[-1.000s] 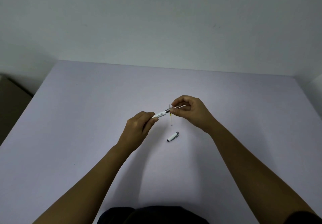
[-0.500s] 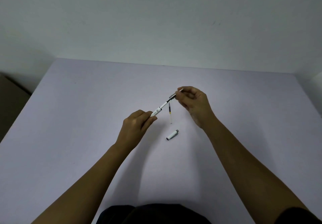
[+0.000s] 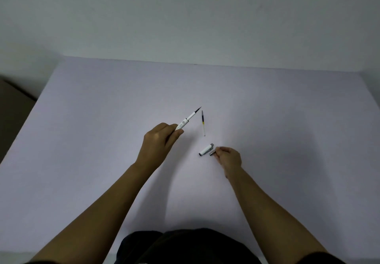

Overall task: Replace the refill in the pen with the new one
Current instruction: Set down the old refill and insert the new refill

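matt table (image 3: pixel 102 140); glossy white plastic pen (image 3: pixel 184 123), clear plastic refill (image 3: pixel 203 123)

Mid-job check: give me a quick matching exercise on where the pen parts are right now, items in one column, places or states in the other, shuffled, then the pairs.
Items
1. White pen barrel with a refill sticking out of its end
2. Loose clear refill with dark ink and a yellow band
3. White pen cap with a grey clip end
4. Small grey metal tip piece

Places or states
A. Lying on the table, right beside the right hand's fingers
B. Pinched in the right hand, low at the table
C. Held up in the left hand
D. Lying alone on the table, untouched

Pairs: 1-C, 2-D, 3-A, 4-B
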The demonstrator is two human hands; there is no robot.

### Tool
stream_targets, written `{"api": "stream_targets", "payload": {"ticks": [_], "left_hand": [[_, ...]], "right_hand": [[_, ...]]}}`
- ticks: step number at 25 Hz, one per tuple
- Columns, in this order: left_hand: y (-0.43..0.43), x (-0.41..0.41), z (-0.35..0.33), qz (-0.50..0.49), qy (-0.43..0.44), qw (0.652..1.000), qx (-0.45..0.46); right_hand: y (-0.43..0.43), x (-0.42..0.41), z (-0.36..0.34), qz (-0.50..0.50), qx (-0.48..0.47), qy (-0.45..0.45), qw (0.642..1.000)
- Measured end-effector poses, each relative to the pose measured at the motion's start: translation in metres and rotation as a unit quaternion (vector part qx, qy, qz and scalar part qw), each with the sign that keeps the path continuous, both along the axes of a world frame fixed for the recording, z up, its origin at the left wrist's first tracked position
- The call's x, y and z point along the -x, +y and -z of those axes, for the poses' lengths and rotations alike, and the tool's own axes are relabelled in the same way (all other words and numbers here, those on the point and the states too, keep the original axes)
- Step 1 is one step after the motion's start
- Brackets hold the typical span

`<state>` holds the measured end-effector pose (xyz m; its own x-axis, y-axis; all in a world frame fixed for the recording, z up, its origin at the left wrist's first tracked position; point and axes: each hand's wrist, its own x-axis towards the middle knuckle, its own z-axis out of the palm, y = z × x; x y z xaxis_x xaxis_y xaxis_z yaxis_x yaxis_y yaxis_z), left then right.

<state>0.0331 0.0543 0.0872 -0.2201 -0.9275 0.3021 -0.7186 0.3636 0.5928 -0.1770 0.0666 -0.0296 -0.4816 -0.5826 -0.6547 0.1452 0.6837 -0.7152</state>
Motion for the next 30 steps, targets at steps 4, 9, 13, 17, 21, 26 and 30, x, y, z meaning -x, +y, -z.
{"api": "stream_targets", "payload": {"ticks": [4, 9, 13, 17, 21, 26, 30], "left_hand": [[-0.001, -0.003, 0.002, 0.0, -0.005, 1.0, 0.0], [-0.002, -0.007, 0.005, -0.009, -0.005, 1.0, -0.007], [-0.002, -0.004, 0.008, -0.011, -0.001, 1.0, -0.016], [-0.002, -0.001, 0.009, -0.009, 0.004, 1.0, -0.013], [-0.006, 0.004, 0.007, -0.015, 0.01, 1.0, -0.01], [-0.008, 0.014, 0.007, -0.002, 0.004, 1.0, -0.002], [-0.001, 0.014, 0.012, 0.003, -0.002, 1.0, -0.014]], "right_hand": [[0.003, -0.004, 0.009, -0.075, -0.045, 0.152, 0.985], [-0.005, -0.008, 0.011, -0.093, -0.054, 0.173, 0.979], [-0.006, -0.004, 0.014, -0.086, -0.056, 0.15, 0.983], [-0.01, -0.003, -0.007, -0.05, -0.017, 0.211, 0.976], [-0.028, -0.011, -0.064, -0.11, 0.197, 0.099, 0.969], [-0.042, -0.02, -0.113, -0.265, 0.297, -0.044, 0.916], [-0.05, -0.018, -0.112, -0.238, 0.301, -0.09, 0.919]]}}
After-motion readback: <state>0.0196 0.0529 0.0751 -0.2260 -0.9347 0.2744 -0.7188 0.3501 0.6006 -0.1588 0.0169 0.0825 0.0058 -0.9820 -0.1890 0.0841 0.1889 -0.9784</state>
